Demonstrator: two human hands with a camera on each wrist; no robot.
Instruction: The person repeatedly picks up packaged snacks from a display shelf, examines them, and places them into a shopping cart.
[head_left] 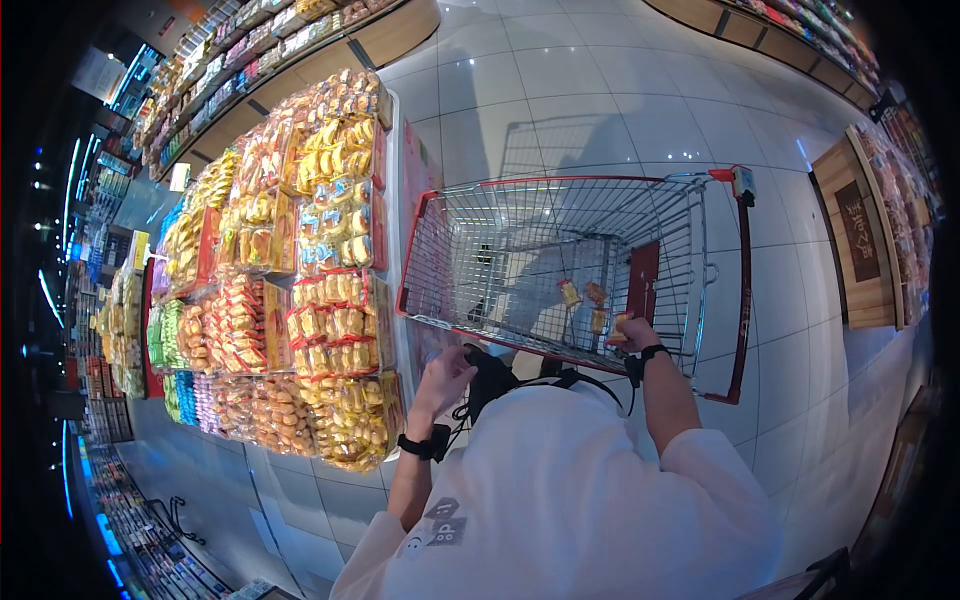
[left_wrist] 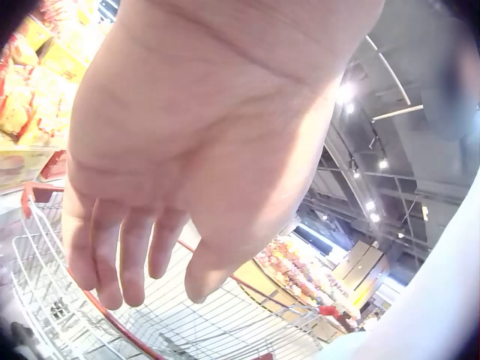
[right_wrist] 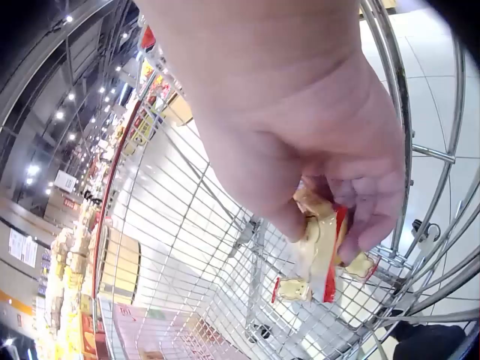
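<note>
My right hand [head_left: 637, 335] reaches into the near corner of a wire shopping cart [head_left: 560, 182]. Between its thumb and fingers it pinches a small wrapped snack packet [right_wrist: 318, 251] with a yellowish wrapper and red edges. Below the hand, similar packets [right_wrist: 292, 290] lie in the bottom of the cart. In the head view, those loose packets [head_left: 570, 292] show left of the hand. My left hand [head_left: 447, 378] hangs in front of my body, near the cart's red rim, its fingers loosely bent and holding nothing. Its palm [left_wrist: 187, 142] fills much of the left wrist view.
A display stand piled with packaged snacks [head_left: 340, 225] stands left of the cart. The cart's red handle [head_left: 746, 300] is at the right. A wooden display box [head_left: 850, 235] stands farther right. Shelves [head_left: 290, 70] line the far left, and a tiled floor [head_left: 560, 60] runs between.
</note>
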